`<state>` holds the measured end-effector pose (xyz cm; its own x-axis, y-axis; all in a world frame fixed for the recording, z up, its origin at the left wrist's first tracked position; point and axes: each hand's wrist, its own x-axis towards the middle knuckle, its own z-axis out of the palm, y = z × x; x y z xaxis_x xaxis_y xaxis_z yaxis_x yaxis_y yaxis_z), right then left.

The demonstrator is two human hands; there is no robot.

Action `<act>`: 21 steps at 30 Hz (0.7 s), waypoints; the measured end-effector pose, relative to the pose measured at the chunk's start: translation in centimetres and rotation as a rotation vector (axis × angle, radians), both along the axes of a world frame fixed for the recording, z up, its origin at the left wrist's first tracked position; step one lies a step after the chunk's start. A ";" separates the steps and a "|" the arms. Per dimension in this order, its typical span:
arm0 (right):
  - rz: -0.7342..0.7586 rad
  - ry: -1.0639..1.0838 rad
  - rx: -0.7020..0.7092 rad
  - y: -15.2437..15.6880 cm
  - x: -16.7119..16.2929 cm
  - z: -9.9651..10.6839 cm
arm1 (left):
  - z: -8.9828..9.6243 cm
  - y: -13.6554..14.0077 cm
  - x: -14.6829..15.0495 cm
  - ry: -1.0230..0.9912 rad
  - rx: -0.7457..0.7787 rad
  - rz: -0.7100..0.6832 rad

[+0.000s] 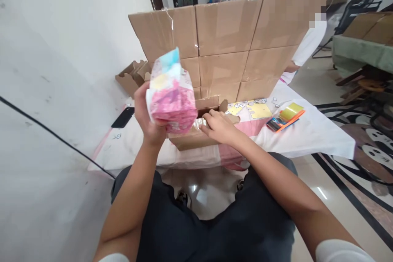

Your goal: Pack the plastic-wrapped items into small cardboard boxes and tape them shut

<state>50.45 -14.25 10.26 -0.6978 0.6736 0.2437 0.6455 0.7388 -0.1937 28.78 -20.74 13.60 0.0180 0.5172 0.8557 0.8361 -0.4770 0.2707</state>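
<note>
My left hand (145, 114) is closed round a pink, white and light-blue printed soft packet (173, 100), raised above the table's near edge. Its print is blurred, so I cannot tell the contents. Just below and to its right is an open cardboard box (193, 141) with its flaps up. My right hand (219, 125) lies on the near edge of that box, fingers bent over the rim. Something shiny, perhaps clear tape or wrap, shows by those fingertips. The packet and the hand hide much of the box's inside.
Taped cardboard boxes (224, 28) stand stacked as a wall behind. A tape dispenser (285, 116) lies right on the cloth-covered table (322, 135), a black phone (123, 117) left. Folded cardboard (132, 77) leans near the white wall. Another person (310, 41) is behind the stack.
</note>
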 end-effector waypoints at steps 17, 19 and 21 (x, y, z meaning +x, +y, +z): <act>0.435 0.064 0.522 -5.8 4.4 -1.3 | 5.0 -2.3 2.2 0.363 -0.159 0.080; 0.425 0.073 0.516 -6.4 4.7 -1.7 | 5.2 -2.4 2.7 0.453 -0.210 0.110; 0.421 0.083 0.512 -6.7 4.9 -2.0 | 5.1 -2.7 3.1 0.524 -0.251 0.141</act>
